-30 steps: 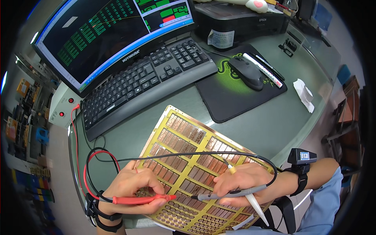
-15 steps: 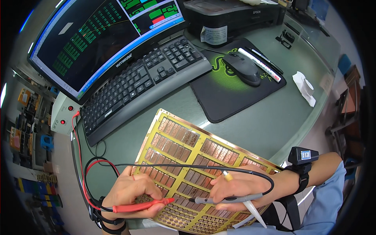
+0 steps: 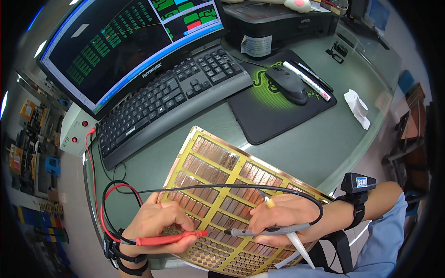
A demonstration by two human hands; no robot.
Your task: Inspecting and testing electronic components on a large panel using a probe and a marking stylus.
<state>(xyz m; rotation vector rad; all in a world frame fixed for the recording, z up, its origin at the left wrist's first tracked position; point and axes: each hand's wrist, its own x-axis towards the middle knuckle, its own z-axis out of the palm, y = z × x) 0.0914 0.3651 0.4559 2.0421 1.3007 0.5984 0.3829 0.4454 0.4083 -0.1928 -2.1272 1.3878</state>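
Note:
My left hand (image 3: 160,224) grips a red test probe (image 3: 167,239), its tip over the lower middle of a yellow-framed circuit board panel (image 3: 237,169) with rows of copper-coloured pieces. Between the fingers of my right hand (image 3: 285,215) is a grey test probe (image 3: 278,230) with a black tip, pointing left toward the red one. A small gap separates the two tips; whether they touch the copper cannot be told. The same hand also holds a white tapered pen-like tool (image 3: 301,251) with a yellow collar. The panel lies tilted, its lower edge near my body.
Black cable (image 3: 211,186) arches over the panel to the grey probe; red cable (image 3: 94,180) runs from a white box (image 3: 76,129). Beyond are a keyboard (image 3: 171,97), monitor (image 3: 125,51), mouse (image 3: 287,85) on its mat (image 3: 255,125), marker (image 3: 308,82), printer (image 3: 282,23) and white crumpled piece (image 3: 357,109).
The view has shifted slightly. Both hands keep their grips, and the probe tips stay over nearly the same panel area. The black cable's arch sits a little higher across the panel.

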